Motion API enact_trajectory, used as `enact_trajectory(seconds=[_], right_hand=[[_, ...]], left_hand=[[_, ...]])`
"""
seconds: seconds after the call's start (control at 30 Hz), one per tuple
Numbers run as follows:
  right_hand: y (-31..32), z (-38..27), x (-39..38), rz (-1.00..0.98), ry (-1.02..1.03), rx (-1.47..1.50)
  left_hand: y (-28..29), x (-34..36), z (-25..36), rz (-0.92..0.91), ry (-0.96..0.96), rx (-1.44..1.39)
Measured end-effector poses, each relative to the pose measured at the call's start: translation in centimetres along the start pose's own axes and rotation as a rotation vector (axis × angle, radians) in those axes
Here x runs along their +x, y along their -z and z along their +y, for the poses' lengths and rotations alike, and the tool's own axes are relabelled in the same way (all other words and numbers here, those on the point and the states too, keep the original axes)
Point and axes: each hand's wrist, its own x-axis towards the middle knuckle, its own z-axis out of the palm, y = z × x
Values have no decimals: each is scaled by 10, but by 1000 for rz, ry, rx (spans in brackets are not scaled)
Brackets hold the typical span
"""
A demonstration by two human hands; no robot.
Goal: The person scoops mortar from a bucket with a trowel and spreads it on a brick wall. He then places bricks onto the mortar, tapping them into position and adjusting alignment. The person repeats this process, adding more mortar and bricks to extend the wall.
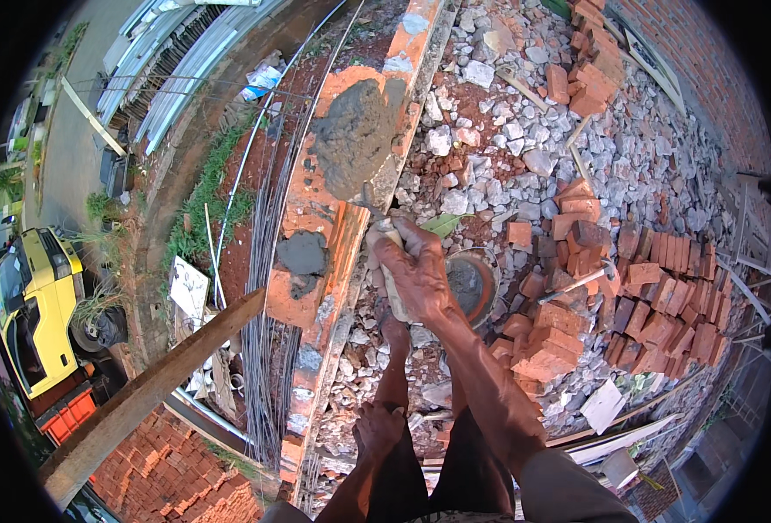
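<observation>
My right hand (413,268) is closed round the pale handle of a trowel (389,277) at the inner edge of a low brick wall (305,305). The trowel's dark neck points away toward a thick heap of wet grey mortar (351,139) on the wall top; its blade cannot be made out clearly. Just left of the hand, a grooved orange brick (347,234) sits on the wall, with a smaller mortar patch (303,253) beside it. My left hand (378,430) rests on my left leg, fingers laid over it, holding nothing visible.
A round bucket of mortar (468,283) stands right of my right hand. Brick piles (664,288) and a hammer-like tool (577,283) lie farther right on rubble (490,148). A plank (150,392) meets the wall from the left, near steel rods (268,375). A yellow truck (41,305) stands far left.
</observation>
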Motion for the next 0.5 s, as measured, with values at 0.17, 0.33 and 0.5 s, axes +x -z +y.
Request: enact_trajectory(seconds=[0.17,0.33,0.5], right_hand=[[-43,-18,52,-338,-316,905],[-48,15,32,-507,-435,1274],[-37,21,-35,-472,-399,983]], left_hand=[[4,1,-2,-34,19,-61],[0,1,-7,-18,13,-45],[-6,0,-7,45,-3,-40]])
